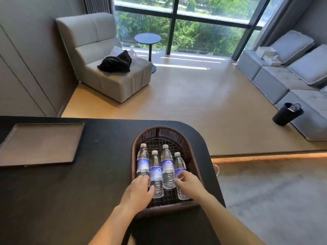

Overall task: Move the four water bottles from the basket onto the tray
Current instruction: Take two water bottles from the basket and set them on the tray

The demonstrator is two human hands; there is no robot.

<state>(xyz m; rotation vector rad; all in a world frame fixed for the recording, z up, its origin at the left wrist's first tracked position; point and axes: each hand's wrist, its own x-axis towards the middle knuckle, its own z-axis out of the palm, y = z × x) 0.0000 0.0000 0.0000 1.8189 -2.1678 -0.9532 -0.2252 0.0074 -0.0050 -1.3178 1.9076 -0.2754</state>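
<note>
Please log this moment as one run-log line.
phase: reach | bottles: four, lying in basket | tray: empty | left hand, right hand: on outer bottles

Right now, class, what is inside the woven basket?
The basket holds four water bottles lying side by side, caps pointing away. The left hand and right hand cover the outer bottles' bases.

The basket [192,156] is dark brown woven wicker over an open grid floor. The bottles [167,165] are clear glossy plastic with white caps. The surface [88,191] is matt black; the tray [40,144] looks like brown leather.
</note>
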